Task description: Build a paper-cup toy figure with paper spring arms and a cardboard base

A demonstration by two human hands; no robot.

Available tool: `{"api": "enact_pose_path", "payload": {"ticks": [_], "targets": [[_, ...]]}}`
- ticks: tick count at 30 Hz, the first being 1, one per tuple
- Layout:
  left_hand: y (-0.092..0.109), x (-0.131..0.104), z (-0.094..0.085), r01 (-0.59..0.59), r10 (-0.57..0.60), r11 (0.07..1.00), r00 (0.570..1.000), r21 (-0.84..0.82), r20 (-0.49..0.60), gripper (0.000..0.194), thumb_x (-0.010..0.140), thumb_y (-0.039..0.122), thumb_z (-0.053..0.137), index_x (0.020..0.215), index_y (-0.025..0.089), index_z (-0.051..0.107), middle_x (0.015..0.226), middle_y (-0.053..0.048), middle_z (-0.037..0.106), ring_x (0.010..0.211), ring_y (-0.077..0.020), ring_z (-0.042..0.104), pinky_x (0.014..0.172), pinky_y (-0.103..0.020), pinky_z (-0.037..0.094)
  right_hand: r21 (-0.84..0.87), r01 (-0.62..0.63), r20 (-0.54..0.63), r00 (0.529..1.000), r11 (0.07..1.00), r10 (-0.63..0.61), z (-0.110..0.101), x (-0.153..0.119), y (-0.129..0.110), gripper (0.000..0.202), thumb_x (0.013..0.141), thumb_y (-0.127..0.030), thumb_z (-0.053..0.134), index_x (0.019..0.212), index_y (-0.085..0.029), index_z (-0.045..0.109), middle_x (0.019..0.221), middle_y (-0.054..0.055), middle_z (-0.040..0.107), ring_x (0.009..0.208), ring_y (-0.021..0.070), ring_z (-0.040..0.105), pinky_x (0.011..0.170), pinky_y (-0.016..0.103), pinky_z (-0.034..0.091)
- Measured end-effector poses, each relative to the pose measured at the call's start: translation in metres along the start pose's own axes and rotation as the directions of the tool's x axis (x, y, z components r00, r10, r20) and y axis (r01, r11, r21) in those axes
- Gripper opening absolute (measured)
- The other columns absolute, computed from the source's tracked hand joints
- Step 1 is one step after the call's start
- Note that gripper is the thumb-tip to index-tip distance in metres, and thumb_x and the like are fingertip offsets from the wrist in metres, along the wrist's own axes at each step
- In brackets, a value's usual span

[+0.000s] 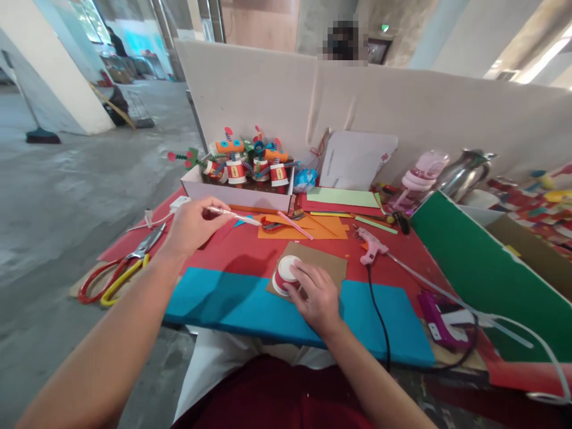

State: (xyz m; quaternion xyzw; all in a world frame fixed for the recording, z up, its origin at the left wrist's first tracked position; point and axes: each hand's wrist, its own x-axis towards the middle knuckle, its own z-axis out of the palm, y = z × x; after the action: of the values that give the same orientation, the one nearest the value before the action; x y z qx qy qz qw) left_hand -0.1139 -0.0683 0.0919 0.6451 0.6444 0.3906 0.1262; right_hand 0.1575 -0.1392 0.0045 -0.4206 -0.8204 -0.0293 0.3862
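My left hand (192, 229) is raised over the left part of the table, its fingers closed around a slim, clear-and-white pen (239, 217) that points right. Over a brown cardboard piece (333, 266), the fingers of my right hand (316, 297) hold a red and white paper cup (282, 279) upside down, its pale base facing up. Beneath the cardboard are red paper (214, 256) and a blue sheet (232, 301) along the front edge. Behind it, orange paper (328, 226) carries a pink-striped straw (295, 225) and partly hidden red-handled scissors (271, 224).
Large shears (129, 262) with red and yellow handles lie at the left. A white box (236, 195) of decorated cup figures stands behind. On the right are a pink glue gun (372, 244) with its black cord, a purple device (440, 322) and a green box (491, 280).
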Motion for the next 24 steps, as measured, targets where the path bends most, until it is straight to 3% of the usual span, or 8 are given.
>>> {"api": "enact_pose_path", "payload": {"ticks": [4,8,14,17,19,24], "targets": [[0.009,-0.032,-0.003,0.091,-0.063,0.934,0.994,-0.346,0.09,0.019,0.071,0.034,0.069,0.077,0.017,0.066,0.069,0.0,0.067,0.06,-0.0116,0.059,0.057,-0.021,0.046,0.005,0.007,-0.005,1.0,1.0,-0.007,0.001,-0.001,0.001,0.028,0.088,-0.03,0.06,0.115,-0.022,0.063,0.115,0.01,0.069,0.097,0.0238,0.065,0.08,0.038,0.052],[0.015,-0.056,0.019,0.134,-0.027,0.866,0.975,-0.482,0.222,0.019,0.074,0.034,0.068,0.077,0.015,0.064,0.065,0.0,0.065,0.06,-0.0127,0.062,0.06,-0.024,0.051,0.0,0.01,-0.013,1.0,1.0,-0.01,0.002,-0.001,0.003,0.029,0.088,-0.029,0.06,0.116,-0.023,0.062,0.114,0.01,0.069,0.099,0.024,0.065,0.083,0.039,0.052],[0.012,-0.074,0.055,0.117,0.012,0.859,0.968,-0.499,0.249,0.019,0.079,0.036,0.063,0.076,0.017,0.062,0.069,0.0,0.065,0.062,-0.013,0.061,0.059,-0.023,0.049,0.006,0.063,-0.056,0.996,0.998,-0.062,0.002,0.0,0.004,0.032,0.085,-0.024,0.063,0.117,-0.019,0.061,0.111,0.011,0.07,0.097,0.0235,0.065,0.081,0.037,0.054],[0.008,-0.079,0.064,0.122,0.037,0.877,0.947,-0.465,0.318,0.017,0.077,0.034,0.063,0.076,0.017,0.064,0.071,-0.001,0.067,0.061,-0.012,0.06,0.055,-0.021,0.046,0.015,0.054,-0.06,0.997,0.998,-0.053,0.002,0.001,0.003,0.034,0.085,-0.025,0.063,0.119,-0.021,0.06,0.113,0.011,0.069,0.099,0.0237,0.065,0.084,0.038,0.055],[0.006,-0.081,0.067,0.14,0.043,0.884,0.926,-0.447,0.374,0.02,0.079,0.037,0.061,0.072,0.018,0.064,0.061,0.001,0.063,0.054,-0.011,0.057,0.05,-0.02,0.043,0.015,0.054,-0.064,0.997,0.998,-0.053,0.003,0.0,0.003,0.035,0.085,-0.025,0.063,0.12,-0.022,0.06,0.114,0.011,0.068,0.1,0.0242,0.065,0.085,0.039,0.055],[0.002,-0.082,0.071,0.263,-0.096,0.825,0.937,-0.5,0.335,0.036,0.085,0.049,0.053,0.068,0.017,0.059,0.047,0.002,0.056,0.043,-0.0104,0.053,0.042,-0.019,0.039,0.027,0.053,-0.068,0.996,0.998,-0.051,0.004,-0.002,0.004,0.036,0.085,-0.025,0.064,0.121,-0.023,0.059,0.114,0.011,0.068,0.1,0.0238,0.065,0.085,0.039,0.055]]}}
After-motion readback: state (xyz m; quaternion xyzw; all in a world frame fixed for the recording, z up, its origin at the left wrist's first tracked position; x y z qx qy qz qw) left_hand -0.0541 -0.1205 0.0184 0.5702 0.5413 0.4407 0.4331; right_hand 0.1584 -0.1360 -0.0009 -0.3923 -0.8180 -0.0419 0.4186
